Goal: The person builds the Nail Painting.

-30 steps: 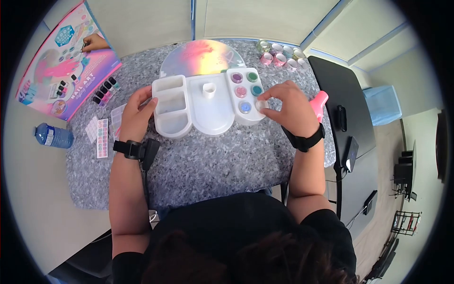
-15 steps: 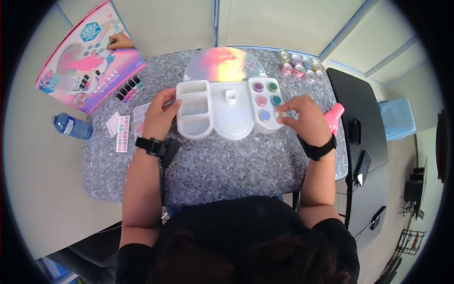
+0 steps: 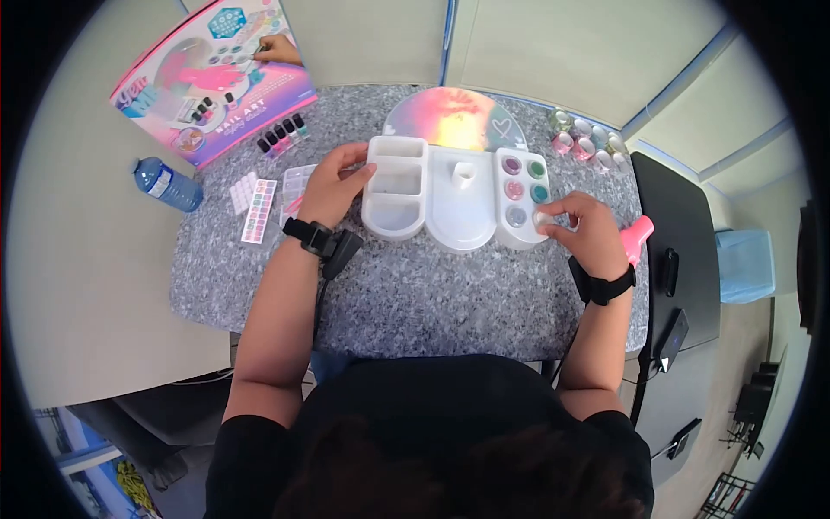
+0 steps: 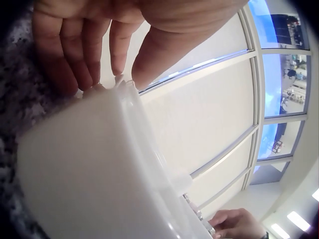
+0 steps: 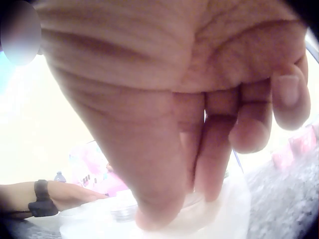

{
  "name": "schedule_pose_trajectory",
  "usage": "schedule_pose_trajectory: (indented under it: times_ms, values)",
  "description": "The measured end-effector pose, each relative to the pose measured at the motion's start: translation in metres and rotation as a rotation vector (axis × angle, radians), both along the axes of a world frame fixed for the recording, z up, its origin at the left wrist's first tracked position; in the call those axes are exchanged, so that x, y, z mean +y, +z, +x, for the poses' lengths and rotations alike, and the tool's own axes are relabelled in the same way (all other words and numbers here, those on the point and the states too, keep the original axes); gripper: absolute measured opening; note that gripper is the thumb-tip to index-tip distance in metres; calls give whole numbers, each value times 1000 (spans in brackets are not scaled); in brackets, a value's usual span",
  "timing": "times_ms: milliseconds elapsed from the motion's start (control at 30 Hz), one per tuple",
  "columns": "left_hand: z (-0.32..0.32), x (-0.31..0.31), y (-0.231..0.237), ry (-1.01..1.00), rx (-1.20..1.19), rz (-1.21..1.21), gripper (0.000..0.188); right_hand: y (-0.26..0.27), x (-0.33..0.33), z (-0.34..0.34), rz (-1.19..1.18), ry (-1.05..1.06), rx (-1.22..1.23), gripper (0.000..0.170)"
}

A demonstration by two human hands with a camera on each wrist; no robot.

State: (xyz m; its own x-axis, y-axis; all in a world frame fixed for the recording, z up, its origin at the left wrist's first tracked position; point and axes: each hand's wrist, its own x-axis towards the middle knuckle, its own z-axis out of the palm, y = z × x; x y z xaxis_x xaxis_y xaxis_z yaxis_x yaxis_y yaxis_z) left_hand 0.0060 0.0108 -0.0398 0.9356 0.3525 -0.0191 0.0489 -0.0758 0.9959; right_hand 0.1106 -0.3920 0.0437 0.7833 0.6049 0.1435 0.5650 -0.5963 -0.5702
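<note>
A white compartment tray [image 3: 462, 227] stands on the table before the person, with three deep bins on its left and round wells on its right. The left hand [image 3: 333, 186] holds the tray's outer left edge; in the left wrist view, thumb and fingers [image 4: 94, 55] meet at its rim. At the front right well, the right hand [image 3: 590, 227] pinches a small pale pot [image 3: 542, 219] between thumb and fingers. Beside it sit a silvery pot [image 3: 516, 216] and a pink glitter pot [image 3: 514, 189]. Purple [image 3: 513, 165], green [image 3: 537, 169] and teal [image 3: 539, 194] pots fill other wells.
Behind the tray rises a shiny rainbow panel [image 3: 454, 121]. Nail polish bottles [image 3: 284, 136], a box [image 3: 216, 82], a water bottle [image 3: 169, 183] and a sticker sheet [image 3: 258, 212] are at left. Rolls [image 3: 585, 149] stand back right; a pink dryer-shaped thing [image 3: 638, 238] lies right.
The head view has swung left, so the table's things sit further right in it. Both hands stay at the same parts of the tray, the right still at the front right well.
</note>
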Motion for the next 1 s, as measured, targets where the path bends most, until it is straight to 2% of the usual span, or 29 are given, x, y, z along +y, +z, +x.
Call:
schedule_pose_trajectory:
  times_ms: [167, 267, 433, 567, 667, 767, 833, 900, 967, 1000]
  values:
    - [5, 4, 6, 55, -48, 60, 51, -3, -2, 4, 19, 20, -14, 31]
    - [0, 6, 21, 136, -152, -50, 62, -10, -6, 4, 35, 40, -19, 31]
    - [-6, 17, 38, 222, -240, 52, 59, -10, -5, 4, 47, 19, -5, 30]
    - [-8, 51, 38, 343, -266, -19, 59, -12, -8, 10, 46, 17, 42, 31]
    - [-16, 75, 43, 524, -396, -72, 62, -21, -10, 7, 116, 49, -2, 33]
    - [-31, 96, 47, 635, -343, 39, 62, -16, -8, 10, 94, 37, -17, 33]
    - [-28, 135, 26, 628, -322, 117, 60, -17, -10, 11, 101, 20, 64, 33]
    - [-30, 160, 4, 585, -160, 344, 61, -18, -10, 14, 99, 38, 31, 33]
    - [-34, 150, 16, 602, 46, 351, 61, -23, -12, 9, 92, 56, 26, 32]
    - [-32, 171, -3, 551, 44, 354, 61, -23, -11, 9, 109, 50, 33, 32]
